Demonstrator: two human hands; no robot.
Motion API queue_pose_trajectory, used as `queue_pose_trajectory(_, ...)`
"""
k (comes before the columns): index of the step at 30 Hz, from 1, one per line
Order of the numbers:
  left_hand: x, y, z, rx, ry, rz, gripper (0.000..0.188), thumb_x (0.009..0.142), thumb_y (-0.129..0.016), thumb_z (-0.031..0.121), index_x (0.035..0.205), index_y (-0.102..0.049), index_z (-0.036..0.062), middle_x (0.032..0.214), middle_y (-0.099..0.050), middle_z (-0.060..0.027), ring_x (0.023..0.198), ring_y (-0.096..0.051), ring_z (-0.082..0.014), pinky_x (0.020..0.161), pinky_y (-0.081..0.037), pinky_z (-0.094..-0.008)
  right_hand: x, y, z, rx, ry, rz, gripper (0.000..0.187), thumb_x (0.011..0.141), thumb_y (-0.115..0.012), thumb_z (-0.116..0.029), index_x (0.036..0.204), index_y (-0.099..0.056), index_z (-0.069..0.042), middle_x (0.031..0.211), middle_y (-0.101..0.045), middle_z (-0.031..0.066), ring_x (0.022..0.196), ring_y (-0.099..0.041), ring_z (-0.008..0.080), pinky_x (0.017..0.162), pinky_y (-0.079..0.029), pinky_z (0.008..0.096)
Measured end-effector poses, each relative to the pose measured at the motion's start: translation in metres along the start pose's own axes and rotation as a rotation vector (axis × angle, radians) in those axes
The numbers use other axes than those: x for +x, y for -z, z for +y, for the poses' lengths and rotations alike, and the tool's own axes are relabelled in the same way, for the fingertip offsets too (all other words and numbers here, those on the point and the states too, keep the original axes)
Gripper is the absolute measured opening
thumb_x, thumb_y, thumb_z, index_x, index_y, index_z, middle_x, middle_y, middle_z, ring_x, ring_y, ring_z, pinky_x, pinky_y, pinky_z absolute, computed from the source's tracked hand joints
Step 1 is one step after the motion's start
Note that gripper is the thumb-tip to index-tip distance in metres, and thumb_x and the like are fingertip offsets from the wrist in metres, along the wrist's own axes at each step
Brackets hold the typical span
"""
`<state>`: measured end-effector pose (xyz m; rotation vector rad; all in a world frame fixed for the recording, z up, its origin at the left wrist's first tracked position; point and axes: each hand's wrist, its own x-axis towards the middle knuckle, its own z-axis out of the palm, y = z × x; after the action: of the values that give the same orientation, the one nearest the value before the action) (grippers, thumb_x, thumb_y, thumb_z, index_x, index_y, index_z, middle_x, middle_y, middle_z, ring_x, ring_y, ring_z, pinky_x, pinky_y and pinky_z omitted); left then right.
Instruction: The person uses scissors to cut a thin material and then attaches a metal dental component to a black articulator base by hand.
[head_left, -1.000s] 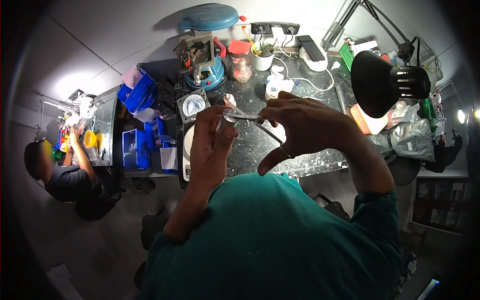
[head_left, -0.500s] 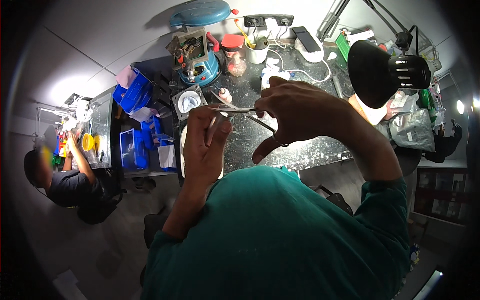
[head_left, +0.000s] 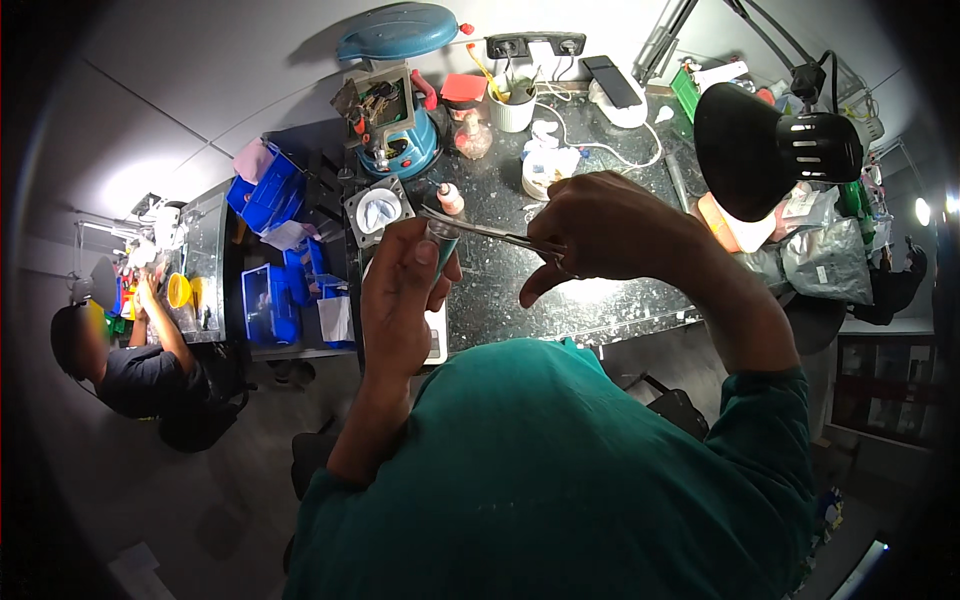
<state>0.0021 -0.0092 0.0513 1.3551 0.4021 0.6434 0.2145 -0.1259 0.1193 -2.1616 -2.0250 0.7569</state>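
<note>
My left hand (head_left: 398, 300) is closed around a small clear tube-shaped piece (head_left: 441, 240), held upright above the near left part of the bench. In my right hand (head_left: 600, 225) is a pair of metal scissors (head_left: 500, 236), with the fingers at its handles and the thumb stretched downward. The blades point left and meet the upper rim of the clear tube. Whether they grip its edge I cannot tell. Just behind the blades stands a small bottle with pinkish contents (head_left: 450, 199).
A speckled dark bench (head_left: 490, 300) lies beneath my hands. Behind stand a blue machine (head_left: 405, 150), a white cup of tools (head_left: 512, 112) and a white tub (head_left: 540, 175). A black lamp (head_left: 745, 150) hangs at right. At far left, a person (head_left: 140, 370) sits at another bench.
The scissors have tilted, and their blades are closer together at the tube's rim. My left hand has turned, bringing the clear tube into view. My right hand has shifted slightly down and right.
</note>
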Motion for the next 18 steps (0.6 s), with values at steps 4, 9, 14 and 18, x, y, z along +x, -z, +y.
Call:
queue_pose_trajectory(4, 0.002, -0.003, 0.0, 0.03, -0.018, -0.001, 0.036, 0.105, -0.054, 0.034, 0.122, -0.057, 0.0025, 0.08, -0.06, -0.0033, 0.061, -0.042, -0.0033, 0.054, -0.033, -0.0209, -0.006, -0.004, 0.0, 0.037, 0.008, -0.006, 0.073, 0.062, -0.078, -0.075, 0.082, -0.066, -0.005, 0.076, -0.061, 0.0064, 0.084, -0.065, 0.0272, 0.072, -0.052, 0.0423)
queue_pose_trajectory(9, 0.0, -0.003, -0.002, 0.059, -0.018, -0.015, 0.037, 0.104, -0.055, 0.034, 0.123, -0.057, 0.0021, 0.082, -0.061, -0.0036, 0.063, -0.043, -0.0035, 0.056, -0.035, -0.0211, -0.008, 0.008, -0.012, -0.021, -0.013, -0.088, 0.085, 0.065, -0.075, -0.078, 0.109, -0.07, -0.004, 0.102, -0.07, 0.0143, 0.11, -0.063, 0.0311, 0.094, -0.051, 0.0462)
queue_pose_trajectory(14, -0.002, -0.004, -0.006, 0.041, -0.003, -0.071, 0.037, 0.104, -0.055, 0.034, 0.122, -0.057, 0.0021, 0.082, -0.061, -0.0035, 0.064, -0.043, -0.0035, 0.057, -0.034, -0.0211, -0.001, 0.002, -0.01, -0.028, 0.025, -0.031, 0.077, 0.068, -0.077, -0.071, 0.107, -0.07, -0.005, 0.105, -0.069, 0.0139, 0.11, -0.061, 0.0306, 0.094, -0.051, 0.0454)
queue_pose_trajectory(18, -0.001, 0.001, -0.004, 0.055, -0.006, -0.091, 0.037, 0.106, -0.051, 0.036, 0.12, -0.057, 0.0016, 0.079, -0.06, -0.0031, 0.06, -0.041, -0.0032, 0.054, -0.032, -0.0211, 0.004, -0.015, 0.002, -0.04, 0.141, 0.145, 0.074, 0.061, -0.079, -0.076, 0.083, -0.067, -0.006, 0.081, -0.063, 0.0067, 0.09, -0.063, 0.0267, 0.075, -0.053, 0.0409)
